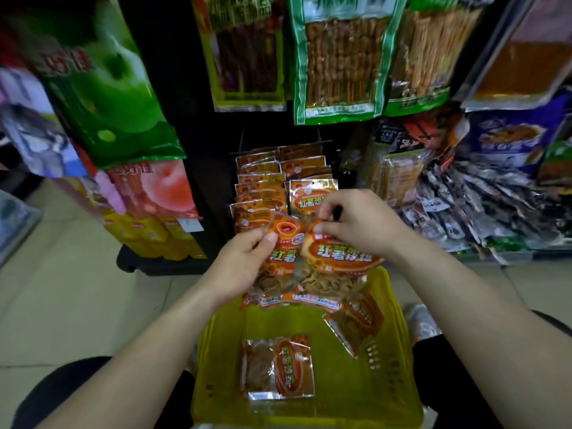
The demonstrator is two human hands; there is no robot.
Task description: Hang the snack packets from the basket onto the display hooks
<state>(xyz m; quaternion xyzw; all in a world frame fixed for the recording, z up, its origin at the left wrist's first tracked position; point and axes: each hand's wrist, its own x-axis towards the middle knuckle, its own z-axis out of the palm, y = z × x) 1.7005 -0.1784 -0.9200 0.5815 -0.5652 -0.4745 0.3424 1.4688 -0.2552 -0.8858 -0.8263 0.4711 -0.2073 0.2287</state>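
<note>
My left hand point(244, 255) pinches the top of an orange snack packet point(283, 255) above the yellow basket point(223, 360). Beside it, my right hand point(356, 221) pinches the top edge of a second orange packet point(337, 261); the two packets overlap. Just behind my hands, two rows of the same orange packets point(263, 184) hang on display hooks, the front right one point(306, 195) close to my right fingers. One packet point(278, 368) lies flat in the basket and another point(356, 323) leans against its right wall. The hooks themselves are hidden by the packets.
Green packets of skewer snacks point(337, 57) hang above the orange rows. Green and pink bags point(102, 88) hang at the left, dark packets point(483, 205) pile at the right. Beige floor tiles point(62, 274) lie to the left. My knees flank the basket.
</note>
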